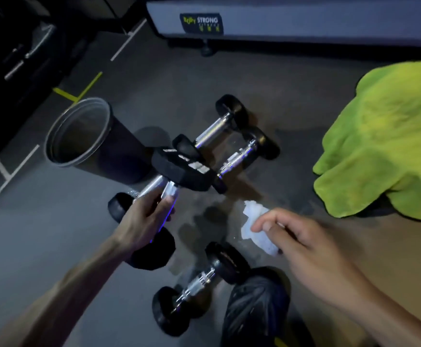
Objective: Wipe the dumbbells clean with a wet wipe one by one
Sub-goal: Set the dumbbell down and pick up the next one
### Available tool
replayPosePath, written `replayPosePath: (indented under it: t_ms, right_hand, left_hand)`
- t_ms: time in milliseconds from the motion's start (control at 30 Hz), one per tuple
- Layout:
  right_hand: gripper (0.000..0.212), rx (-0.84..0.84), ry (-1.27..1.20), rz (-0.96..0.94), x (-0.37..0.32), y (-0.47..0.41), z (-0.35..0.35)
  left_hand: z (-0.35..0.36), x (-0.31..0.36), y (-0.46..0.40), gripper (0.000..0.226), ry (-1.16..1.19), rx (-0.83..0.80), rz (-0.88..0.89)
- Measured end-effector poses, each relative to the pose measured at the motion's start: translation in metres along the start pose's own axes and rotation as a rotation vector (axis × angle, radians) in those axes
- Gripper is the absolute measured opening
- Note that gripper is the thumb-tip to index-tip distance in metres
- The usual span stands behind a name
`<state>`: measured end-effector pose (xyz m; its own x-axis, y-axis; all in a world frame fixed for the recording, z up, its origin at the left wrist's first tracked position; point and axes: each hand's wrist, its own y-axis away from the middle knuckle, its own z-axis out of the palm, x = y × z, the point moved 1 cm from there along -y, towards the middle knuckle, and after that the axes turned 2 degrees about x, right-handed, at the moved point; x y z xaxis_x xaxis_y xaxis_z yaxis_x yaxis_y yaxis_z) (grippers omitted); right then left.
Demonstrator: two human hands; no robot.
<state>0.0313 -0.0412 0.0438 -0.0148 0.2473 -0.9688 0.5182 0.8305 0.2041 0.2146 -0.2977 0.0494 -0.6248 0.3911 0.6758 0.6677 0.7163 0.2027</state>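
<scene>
My left hand (pixel 145 221) grips the chrome handle of a hex dumbbell (pixel 181 169), lifted off the floor with one black head tilted up and away. My right hand (pixel 302 244) pinches a crumpled white wet wipe (pixel 257 229), held a short way to the right of that dumbbell and not touching it. Two round-headed dumbbells (pixel 232 136) lie side by side on the floor beyond. Another dumbbell (pixel 119 204) lies partly hidden under my left hand. One more round-headed dumbbell (pixel 199 281) lies near my knee.
A black bin (pixel 84 136) lies tipped, its open mouth facing me at the left. A lime-green towel (pixel 384 151) covers something at the right. A grey machine base (pixel 304 18) runs along the back. My dark-trousered knee (pixel 254 306) is at the bottom.
</scene>
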Motion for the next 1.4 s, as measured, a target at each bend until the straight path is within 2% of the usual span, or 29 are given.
replayPosePath:
  t_ms: [100,200,267,433,667,833,900,967,1033,1100,1167,1267,1400]
  right_hand:
    - [0.021,-0.030,0.023,0.037,0.003,-0.009,0.016]
    - [0.020,-0.052,0.033,0.080,0.006,-0.012,0.023]
    - [0.022,-0.047,0.042,0.106,0.010,-0.011,0.021]
    - [0.025,-0.004,0.075,0.150,0.021,-0.011,0.015]
    - [0.017,0.006,0.027,0.157,0.030,-0.017,0.014]
    - [0.017,0.022,0.028,0.137,0.032,-0.025,0.010]
    - [0.021,0.031,0.042,0.138,0.032,-0.028,0.006]
    - [0.022,0.043,0.053,0.153,0.034,-0.031,0.002]
    - [0.024,0.060,0.037,0.173,0.039,-0.033,-0.001]
    - [0.025,0.072,0.017,0.193,0.043,-0.034,-0.003]
    - [0.025,0.076,0.013,0.206,0.045,-0.034,-0.007]
    - [0.023,0.082,0.023,0.216,0.046,-0.035,-0.014]
    - [0.022,0.088,0.053,0.232,0.046,-0.037,-0.022]
  left_hand:
    - [-0.001,-0.041,0.001,0.052,-0.239,-0.050,-0.010]
    - [0.009,-0.069,0.005,0.048,-0.250,-0.120,-0.041]
    - [0.016,-0.077,0.007,0.043,-0.294,-0.153,0.005]
    - [0.037,-0.090,0.004,0.046,-0.360,-0.270,-0.005]
    - [0.059,-0.099,-0.009,0.033,-0.448,-0.427,-0.089]
    - [0.038,-0.074,-0.035,0.025,-0.595,-0.591,-0.101]
    - [0.013,-0.040,-0.058,0.022,-0.583,-0.517,-0.074]
    - [-0.003,0.000,-0.089,0.021,-0.487,-0.318,0.061]
    - [0.003,0.032,-0.123,0.026,-0.392,-0.149,0.172]
    - [0.029,0.051,-0.159,0.018,-0.378,-0.093,0.156]
    - [0.063,0.060,-0.191,0.015,-0.372,-0.135,0.075]
    - [0.103,0.064,-0.217,0.024,-0.377,-0.241,-0.046]
    - [0.134,0.068,-0.230,0.036,-0.470,-0.372,-0.081]
